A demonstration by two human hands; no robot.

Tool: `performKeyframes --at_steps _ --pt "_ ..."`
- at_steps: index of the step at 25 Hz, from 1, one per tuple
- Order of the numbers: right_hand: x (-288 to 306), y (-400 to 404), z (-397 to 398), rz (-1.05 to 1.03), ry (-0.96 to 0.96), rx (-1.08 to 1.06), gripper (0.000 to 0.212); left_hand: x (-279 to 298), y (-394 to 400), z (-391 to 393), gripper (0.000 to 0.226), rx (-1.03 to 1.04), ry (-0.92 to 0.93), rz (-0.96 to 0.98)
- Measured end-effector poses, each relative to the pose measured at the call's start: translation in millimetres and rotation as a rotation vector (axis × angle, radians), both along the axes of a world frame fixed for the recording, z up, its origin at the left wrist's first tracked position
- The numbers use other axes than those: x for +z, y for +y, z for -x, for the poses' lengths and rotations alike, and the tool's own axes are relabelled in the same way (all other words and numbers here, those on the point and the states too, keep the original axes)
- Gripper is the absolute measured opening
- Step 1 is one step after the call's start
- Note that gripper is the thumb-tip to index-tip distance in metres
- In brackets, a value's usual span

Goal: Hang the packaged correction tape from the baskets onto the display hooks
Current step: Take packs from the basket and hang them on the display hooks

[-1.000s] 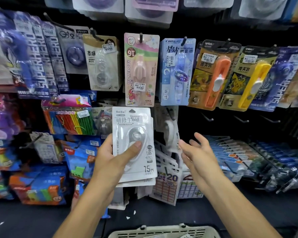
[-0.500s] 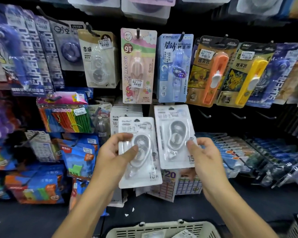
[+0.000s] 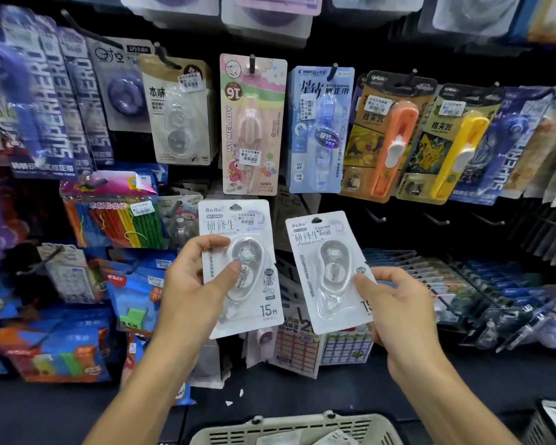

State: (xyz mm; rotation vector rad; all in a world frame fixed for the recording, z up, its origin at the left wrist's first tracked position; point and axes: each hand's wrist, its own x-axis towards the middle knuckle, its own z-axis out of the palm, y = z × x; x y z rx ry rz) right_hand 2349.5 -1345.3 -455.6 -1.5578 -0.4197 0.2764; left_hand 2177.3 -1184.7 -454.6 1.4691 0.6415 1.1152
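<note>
The left hand grips a white correction tape pack, thumb pressed on its blister. Just right of that grip, apart from it, the right hand pinches a second matching pack by its lower right corner. Bare display hooks jut above the right grip, and a beige basket sits below both hands.

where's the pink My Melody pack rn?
Head view, upper centre: the pink My Melody correction tape pack hangs on a hook, between a beige pack and a blue pack.
</note>
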Motion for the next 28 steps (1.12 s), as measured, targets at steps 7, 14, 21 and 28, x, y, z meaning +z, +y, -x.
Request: performKeyframes --at_steps 7,14,21,28 --pt "2.3 20.4 10.4 -0.118 0.173 0.464 0.067 -2.9 -4.1 -10.3 0.039 -0.068 0.028 -0.054" --pt "-11.3 17.8 11.2 -0.092 -0.06 0.287 0.034 -17.3 -0.7 -24.8 0.057 0.05 0.577 -0.712" --pt "-19.0 8.2 5.0 -0.145 -0.07 0.077 0.025 -25.4 15.6 -28.6 0.064 0.074 0.986 -0.77" --pt "0.6 48.0 -14.1 -0.108 0.118 0.227 0.04 -27.4 16.8 -29.6 0.066 0.077 0.963 -0.778"
